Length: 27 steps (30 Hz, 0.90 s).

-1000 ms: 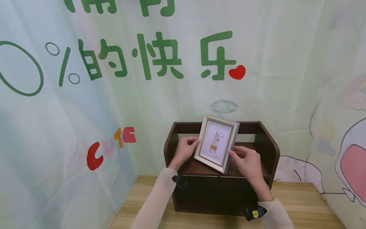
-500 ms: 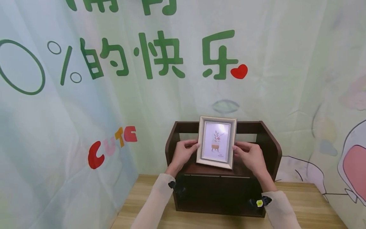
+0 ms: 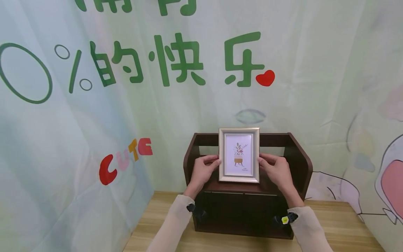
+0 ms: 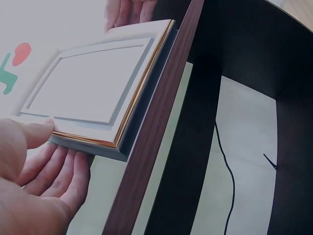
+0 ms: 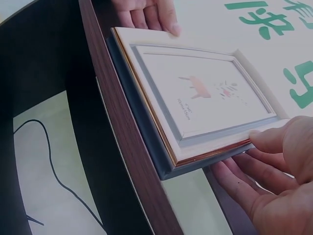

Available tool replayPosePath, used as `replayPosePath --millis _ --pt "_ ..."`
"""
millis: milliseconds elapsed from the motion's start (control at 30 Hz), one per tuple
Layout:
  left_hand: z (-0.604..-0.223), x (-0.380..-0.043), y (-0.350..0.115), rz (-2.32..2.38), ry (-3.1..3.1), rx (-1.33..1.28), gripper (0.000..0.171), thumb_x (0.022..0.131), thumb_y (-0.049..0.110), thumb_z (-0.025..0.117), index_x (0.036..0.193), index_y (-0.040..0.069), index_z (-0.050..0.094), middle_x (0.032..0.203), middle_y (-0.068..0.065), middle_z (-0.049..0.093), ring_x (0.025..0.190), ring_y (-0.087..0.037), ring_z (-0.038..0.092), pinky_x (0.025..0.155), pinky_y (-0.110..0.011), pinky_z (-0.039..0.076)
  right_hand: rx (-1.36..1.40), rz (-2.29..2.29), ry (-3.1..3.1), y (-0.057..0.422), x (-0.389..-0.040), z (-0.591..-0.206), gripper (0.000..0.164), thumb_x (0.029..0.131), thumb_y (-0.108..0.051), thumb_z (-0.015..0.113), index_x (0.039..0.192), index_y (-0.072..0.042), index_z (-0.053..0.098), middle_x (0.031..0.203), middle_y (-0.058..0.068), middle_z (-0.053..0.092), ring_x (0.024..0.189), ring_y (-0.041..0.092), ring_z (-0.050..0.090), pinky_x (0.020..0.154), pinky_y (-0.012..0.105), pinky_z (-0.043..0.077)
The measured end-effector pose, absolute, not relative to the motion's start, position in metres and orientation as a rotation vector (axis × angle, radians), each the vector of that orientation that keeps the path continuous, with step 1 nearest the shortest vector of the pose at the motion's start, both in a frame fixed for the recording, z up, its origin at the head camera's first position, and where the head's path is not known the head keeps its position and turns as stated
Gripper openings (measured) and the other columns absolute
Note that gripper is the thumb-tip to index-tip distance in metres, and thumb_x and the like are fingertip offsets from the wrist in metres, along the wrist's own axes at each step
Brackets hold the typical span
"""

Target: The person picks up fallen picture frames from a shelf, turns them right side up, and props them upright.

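A cream picture frame (image 3: 239,179) with a potted-plant print stands upright over the top shelf of a dark brown desk rack (image 3: 245,213). My left hand (image 3: 203,172) pinches its left side, thumb in front and fingers behind. On the opposite side my right hand (image 3: 277,172) pinches it the same way. In the left wrist view the frame's picture face (image 4: 88,83) is washed out by glare, and its lower edge lies along the shelf's front edge (image 4: 151,122). The right wrist view shows the frame's gilt line and grey back edge (image 5: 142,117) close to that shelf edge.
The rack stands on a wood-grain table (image 3: 163,210) before a printed fabric backdrop (image 3: 176,112). Raised side panels (image 3: 297,161) flank the shelf. Inside the rack's lower opening a thin black cable (image 5: 54,166) hangs down.
The picture frame has turned from a tilt to upright and facing forward, both hands staying on its sides. My right hand has risen slightly with it.
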State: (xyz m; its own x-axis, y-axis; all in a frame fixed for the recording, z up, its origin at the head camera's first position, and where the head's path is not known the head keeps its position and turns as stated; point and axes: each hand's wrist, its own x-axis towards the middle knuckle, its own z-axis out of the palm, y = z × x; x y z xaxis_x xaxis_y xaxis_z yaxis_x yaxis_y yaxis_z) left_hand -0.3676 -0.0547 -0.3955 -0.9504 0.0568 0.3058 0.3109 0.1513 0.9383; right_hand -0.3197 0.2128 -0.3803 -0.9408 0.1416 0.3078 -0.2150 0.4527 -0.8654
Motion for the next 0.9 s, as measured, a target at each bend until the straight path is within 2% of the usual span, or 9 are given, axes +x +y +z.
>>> replayPosePath --millis 133,300,467,600,633,767,833,900 --pt "-0.395 -0.366 -0.055 -1.868 -2.234 -0.340 0.030 0.096 0.015 0.078 0.121 -0.001 0.077 0.119 -0.019 0.077 0.098 -0.017 0.074 0.088 -0.031 0.064 0.053 1.488 -2.369 0.211 -0.318 -0.382 0.043 0.106 -0.024 0.064 0.143 -0.002 0.064 0.140 0.024 0.067 0.118 0.039 0.074 0.095 0.041 0.060" --pt "-0.392 -0.363 -0.055 -1.809 -2.256 -0.339 0.031 0.097 0.019 0.077 0.122 0.000 0.077 0.121 -0.018 0.077 0.104 -0.023 0.074 0.091 -0.035 0.064 0.053 1.483 -2.367 0.210 -0.319 -0.381 0.043 0.106 -0.025 0.064 0.143 -0.002 0.064 0.140 0.024 0.068 0.118 0.039 0.074 0.096 0.041 0.060" --pt "-0.388 -0.351 -0.060 -1.596 -2.343 -0.389 0.035 0.099 0.027 0.075 0.127 0.005 0.074 0.125 -0.014 0.076 0.112 -0.027 0.073 0.097 -0.042 0.062 0.031 1.343 -2.416 0.213 -0.307 -0.379 0.046 0.106 -0.036 0.064 0.140 -0.005 0.067 0.137 0.022 0.070 0.118 0.037 0.072 0.100 0.049 0.061" --pt "-0.377 -0.325 -0.072 -1.403 -2.368 -0.481 0.039 0.099 0.029 0.075 0.131 0.007 0.068 0.128 -0.013 0.073 0.114 -0.027 0.073 0.095 -0.040 0.063 0.031 1.239 -2.419 0.215 -0.281 -0.374 0.056 0.103 -0.049 0.065 0.141 -0.008 0.066 0.138 0.021 0.070 0.121 0.038 0.068 0.100 0.052 0.060" --pt "-0.374 -0.318 -0.076 -1.347 -2.364 -0.508 0.040 0.099 0.028 0.075 0.132 0.007 0.068 0.128 -0.013 0.072 0.114 -0.028 0.072 0.094 -0.040 0.063 0.044 1.215 -2.406 0.216 -0.275 -0.372 0.057 0.102 -0.050 0.066 0.140 -0.008 0.066 0.136 0.021 0.070 0.121 0.039 0.069 0.099 0.049 0.061" --pt "-0.361 -0.296 -0.095 -1.043 -2.310 -0.636 0.041 0.098 0.024 0.076 0.134 0.005 0.065 0.128 -0.015 0.070 0.115 -0.030 0.070 0.094 -0.041 0.063 0.108 1.136 -2.289 0.228 -0.249 -0.362 0.055 0.096 -0.043 0.076 0.137 -0.007 0.067 0.129 0.020 0.074 0.112 0.031 0.074 0.089 0.017 0.059" --pt "-0.356 -0.289 -0.105 -0.875 -2.277 -0.679 0.044 0.096 0.024 0.079 0.133 0.005 0.065 0.128 -0.016 0.068 0.117 -0.032 0.068 0.097 -0.043 0.062 0.130 1.097 -2.216 0.237 -0.235 -0.359 0.053 0.092 -0.035 0.083 0.135 -0.008 0.069 0.123 0.011 0.076 0.106 0.012 0.075 0.082 0.003 0.052" --pt "-0.353 -0.283 -0.116 -0.730 -2.243 -0.704 0.049 0.093 0.025 0.082 0.133 0.003 0.065 0.129 -0.017 0.067 0.121 -0.034 0.065 0.099 -0.045 0.061 0.129 1.061 -2.137 0.248 -0.222 -0.356 0.053 0.086 -0.028 0.089 0.133 -0.010 0.071 0.119 -0.009 0.075 0.101 -0.007 0.069 0.083 -0.002 0.046"
